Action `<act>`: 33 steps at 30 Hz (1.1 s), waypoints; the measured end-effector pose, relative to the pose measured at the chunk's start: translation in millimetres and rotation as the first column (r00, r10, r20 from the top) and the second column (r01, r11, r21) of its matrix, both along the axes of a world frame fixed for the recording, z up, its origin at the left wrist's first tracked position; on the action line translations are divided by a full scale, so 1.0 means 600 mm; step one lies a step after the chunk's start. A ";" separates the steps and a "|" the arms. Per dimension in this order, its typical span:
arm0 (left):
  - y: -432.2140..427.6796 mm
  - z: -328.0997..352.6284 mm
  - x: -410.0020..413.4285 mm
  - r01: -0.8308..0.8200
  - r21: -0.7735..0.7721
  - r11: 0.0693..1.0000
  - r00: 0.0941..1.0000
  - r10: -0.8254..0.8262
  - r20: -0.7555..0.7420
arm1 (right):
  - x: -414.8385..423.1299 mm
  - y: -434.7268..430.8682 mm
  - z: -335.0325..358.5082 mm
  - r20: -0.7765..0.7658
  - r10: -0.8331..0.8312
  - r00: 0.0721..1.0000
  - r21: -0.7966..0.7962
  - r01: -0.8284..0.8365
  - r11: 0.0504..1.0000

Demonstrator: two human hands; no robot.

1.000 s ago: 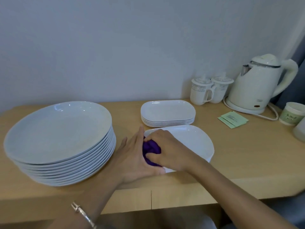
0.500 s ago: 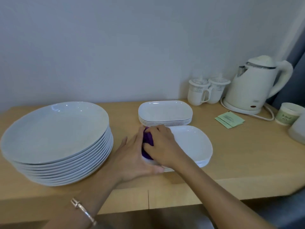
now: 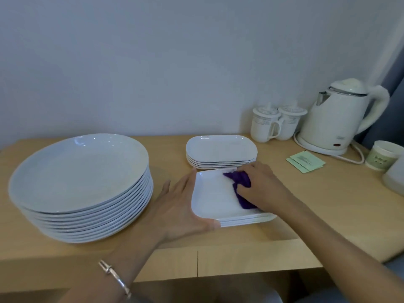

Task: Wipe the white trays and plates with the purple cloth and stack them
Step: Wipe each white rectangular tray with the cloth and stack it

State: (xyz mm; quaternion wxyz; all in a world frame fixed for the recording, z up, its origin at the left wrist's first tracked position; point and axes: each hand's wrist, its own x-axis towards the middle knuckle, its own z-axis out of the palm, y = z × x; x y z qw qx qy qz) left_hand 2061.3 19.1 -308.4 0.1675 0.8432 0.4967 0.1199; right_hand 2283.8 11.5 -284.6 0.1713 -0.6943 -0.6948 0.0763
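since half a second back: right hand and purple cloth found over the far right part of the top tray, no longer at its near left corner beside the left thumb. left half of the tray surface now bared. left hand unchanged in place at the tray's left side.

right grip: fingers curled over the bunched cloth, holding it pressed down on the tray; cloth showing at the fingers' left edge and trailing under the palm toward the near rim.

left grip: spread wide, holding nothing; fingers straight along the left edge of the near tray stack, thumb laid along its near rim, bracing the corner. thin metal bracelet on that wrist.

top tray: white, glossy, rounded-rectangular, shallow raised rim; uppermost of the near stack, seemingly three or four deep. second stack of like trays just behind, apart from it. tall stack of round white plates to the left, close to the left hand, smooth with a soft sheen.

all on a pale wood-grain worktop. far right: two lidded white mugs, white kettle on its base, green sachets, paper cup.
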 end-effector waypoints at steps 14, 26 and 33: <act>0.015 -0.011 0.002 -0.011 -0.002 1.000 0.997 0.011 0.078 | 0.028 -0.055 0.037 -0.274 0.275 0.921 -0.218 -0.338 0.916; 0.002 -0.005 0.008 0.034 0.006 0.999 0.996 -0.035 0.083 | -0.138 0.013 -0.027 -0.148 0.220 0.964 0.042 -0.216 0.975; 0.003 -0.005 0.006 0.042 0.099 0.994 0.993 -0.031 -0.112 | -0.018 -0.055 0.036 -0.373 0.332 0.867 -0.188 -0.421 0.888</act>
